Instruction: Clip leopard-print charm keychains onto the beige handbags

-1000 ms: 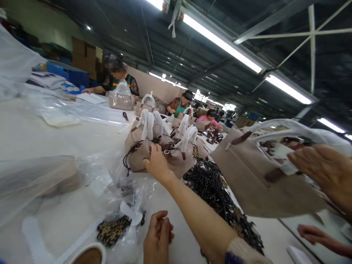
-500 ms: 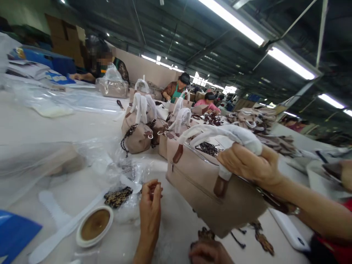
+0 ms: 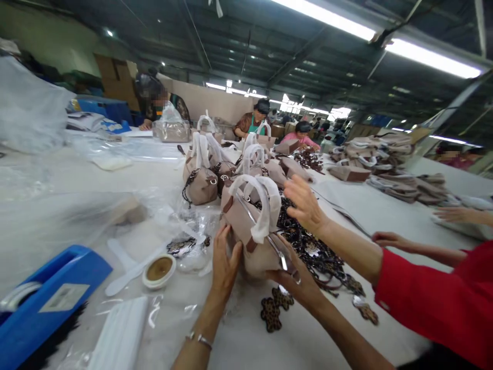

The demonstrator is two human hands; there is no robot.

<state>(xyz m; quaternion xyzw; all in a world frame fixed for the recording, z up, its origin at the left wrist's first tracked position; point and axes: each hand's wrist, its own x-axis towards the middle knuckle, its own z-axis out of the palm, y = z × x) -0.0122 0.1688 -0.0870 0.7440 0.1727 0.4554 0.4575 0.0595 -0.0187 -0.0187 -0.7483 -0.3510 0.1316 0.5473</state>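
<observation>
A beige handbag (image 3: 259, 263) with brown leather tabs and white-wrapped handles (image 3: 265, 205) stands on the table in front of me. My left hand (image 3: 226, 257) grips its left side, thumb and fingers against the body. On the other side, my right hand (image 3: 295, 280) holds the bag low, near its metal-trimmed top edge; some of its fingers are hidden. A co-worker's hand (image 3: 304, 205) in a red sleeve is spread open just right of the handles. Leopard-print charms (image 3: 271, 312) lie below my right hand.
Behind the bag stand several similar handbags (image 3: 202, 185). Dark cords and charms (image 3: 311, 254) are heaped to the right. At left are a blue tape dispenser (image 3: 73, 298), a round tub with brown contents (image 3: 159, 271) and clear plastic (image 3: 50, 205). Beige bags (image 3: 375, 154) are piled at far right.
The co-worker's hand has let go of the handles and opened. The handbag has come down onto the table, turned, and both my hands have moved onto its sides.
</observation>
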